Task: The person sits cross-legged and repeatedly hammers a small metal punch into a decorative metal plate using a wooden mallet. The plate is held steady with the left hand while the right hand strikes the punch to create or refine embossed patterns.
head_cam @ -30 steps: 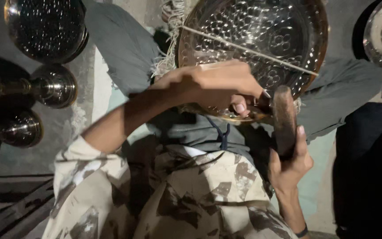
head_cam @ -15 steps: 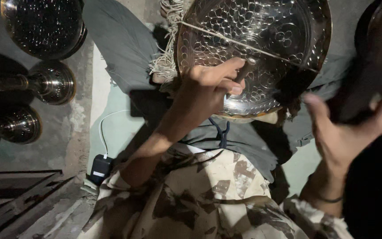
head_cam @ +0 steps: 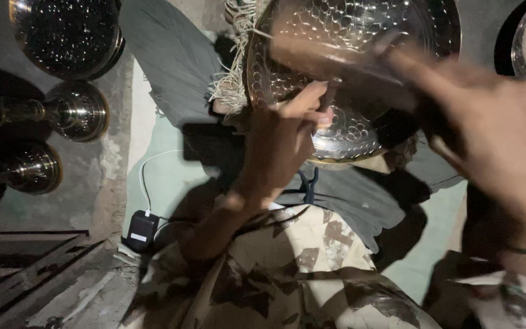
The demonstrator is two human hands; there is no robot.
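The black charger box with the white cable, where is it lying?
In the head view the black charger box lies low on the left, at the edge of the pale green mat, just beside the person's left elbow.

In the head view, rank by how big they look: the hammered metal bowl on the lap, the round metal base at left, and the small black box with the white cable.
1. Hammered metal bowl, though nearest the camera.
2. Round metal base.
3. Small black box.
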